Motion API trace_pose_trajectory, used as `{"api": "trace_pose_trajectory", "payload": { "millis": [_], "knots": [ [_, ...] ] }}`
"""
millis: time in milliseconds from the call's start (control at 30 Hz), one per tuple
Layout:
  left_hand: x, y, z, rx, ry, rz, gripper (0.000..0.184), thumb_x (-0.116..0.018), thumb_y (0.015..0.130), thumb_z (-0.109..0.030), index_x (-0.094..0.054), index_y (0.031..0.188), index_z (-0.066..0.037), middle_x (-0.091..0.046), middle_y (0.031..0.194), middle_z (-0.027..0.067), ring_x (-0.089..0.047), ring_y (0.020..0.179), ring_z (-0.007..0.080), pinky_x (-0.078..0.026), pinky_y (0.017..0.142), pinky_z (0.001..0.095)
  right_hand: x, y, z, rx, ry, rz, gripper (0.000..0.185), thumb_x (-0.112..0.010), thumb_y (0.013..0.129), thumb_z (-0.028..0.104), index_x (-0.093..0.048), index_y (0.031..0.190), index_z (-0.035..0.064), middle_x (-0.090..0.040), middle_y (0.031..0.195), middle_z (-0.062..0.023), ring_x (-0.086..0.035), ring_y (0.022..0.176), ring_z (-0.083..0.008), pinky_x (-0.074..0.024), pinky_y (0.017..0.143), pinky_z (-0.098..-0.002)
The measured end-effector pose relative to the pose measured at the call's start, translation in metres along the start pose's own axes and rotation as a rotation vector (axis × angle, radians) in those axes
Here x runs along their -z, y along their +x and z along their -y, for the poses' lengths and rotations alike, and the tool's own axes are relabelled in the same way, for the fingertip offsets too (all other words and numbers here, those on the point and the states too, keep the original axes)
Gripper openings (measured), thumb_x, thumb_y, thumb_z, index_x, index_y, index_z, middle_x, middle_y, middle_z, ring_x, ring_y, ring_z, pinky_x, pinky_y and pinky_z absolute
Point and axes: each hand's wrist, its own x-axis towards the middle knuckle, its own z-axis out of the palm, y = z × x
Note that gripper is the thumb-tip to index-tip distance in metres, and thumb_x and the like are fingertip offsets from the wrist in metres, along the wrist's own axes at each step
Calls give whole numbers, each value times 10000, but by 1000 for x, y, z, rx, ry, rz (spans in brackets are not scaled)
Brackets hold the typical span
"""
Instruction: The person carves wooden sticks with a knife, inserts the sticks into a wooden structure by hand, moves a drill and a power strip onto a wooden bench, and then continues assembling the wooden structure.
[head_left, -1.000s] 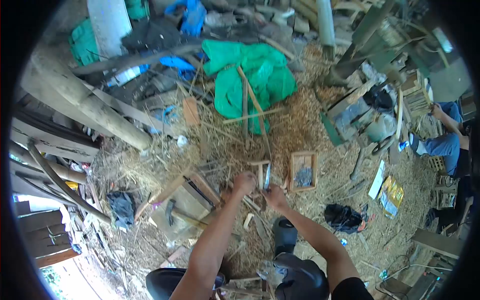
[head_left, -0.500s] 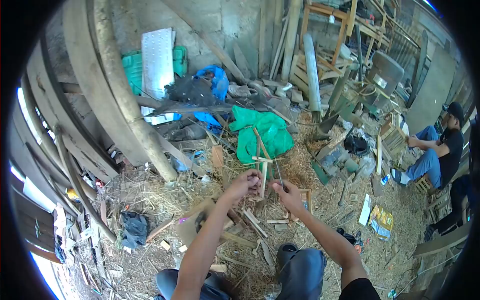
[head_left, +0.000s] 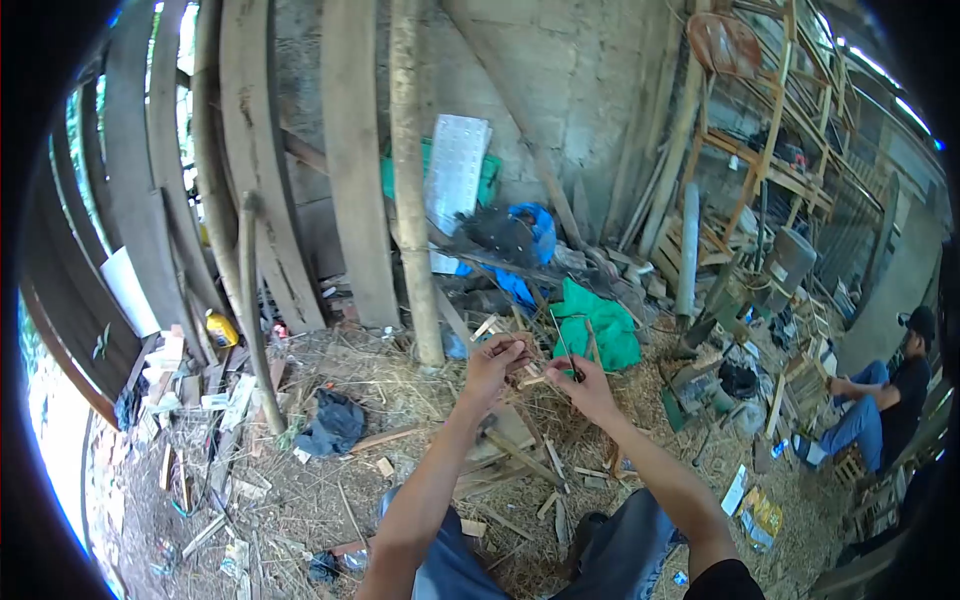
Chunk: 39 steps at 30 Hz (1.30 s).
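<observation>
My left hand (head_left: pixel 497 364) is closed on a small piece built of pale wooden sticks (head_left: pixel 486 327), whose end shows above the knuckles. Its lower part runs between my two hands, and the fingers hide some of it. My right hand (head_left: pixel 582 387) grips a thin, straight metal tool (head_left: pixel 561 338) that points up and slightly left; its dark handle is mostly inside the fist. What kind of tool it is, I cannot make out. The right thumb and fingers are close beside the wooden piece; whether they touch it, I cannot tell.
Wood scraps and shavings cover the ground. Ahead lie a green sheet (head_left: pixel 600 330) and a blue tarp (head_left: pixel 535 235). A bamboo post (head_left: pixel 412 200) rises at front left, near a dark plastic bag (head_left: pixel 333 423). At right, another person (head_left: pixel 885 400) sits by a wooden frame.
The view has swung left, bringing more of the plank wall in. The wooden piece, upright before, now tilts up and left, and the metal tool is still in my right hand.
</observation>
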Motion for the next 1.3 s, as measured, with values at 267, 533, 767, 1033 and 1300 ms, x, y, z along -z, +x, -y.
{"api": "trace_pose_trajectory", "payload": {
  "millis": [267,533,767,1033,1300],
  "knots": [
    [-9,-36,-61,-96,33,-145,193,-549,932,-100,-578,1061,40,-652,955,139,-677,852,232,-577,750,283,-14,-17,65,421,-247,37,307,-722,805,253,-665,1003,25,-667,831,-102,-584,674,-158,-436,603,-311],
    [-24,-97,-116,185,631,-67,243,-496,945,-108,-596,1090,59,-674,932,122,-674,875,201,-539,742,282,10,-31,57,225,-255,113,282,-659,862,247,-649,985,-7,-503,603,-33,-400,556,-103,-332,508,-316],
    [-43,-112,-144,-686,1369,-141,190,-577,842,-6,-635,1021,-30,-657,983,137,-620,946,314,-474,838,373,30,-28,9,120,42,268,288,-628,899,240,-641,1070,9,-496,646,35,-370,512,-44,-306,459,-257],
    [-66,-92,-92,-501,1495,194,207,-612,840,-115,-623,1033,-38,-646,1028,168,-610,958,338,-460,853,410,43,-20,20,140,14,424,303,-651,870,227,-650,1058,-11,-651,791,-44,-514,666,-101,-422,624,-290],
    [-12,-57,-26,-134,1358,377,254,-630,868,-195,-593,1054,-25,-639,791,146,-638,721,276,-490,664,362,9,-8,-2,82,-1,354,221,-700,831,145,-663,955,-34,-667,798,-66,-545,716,-67,-443,643,-260]
  ]
}}
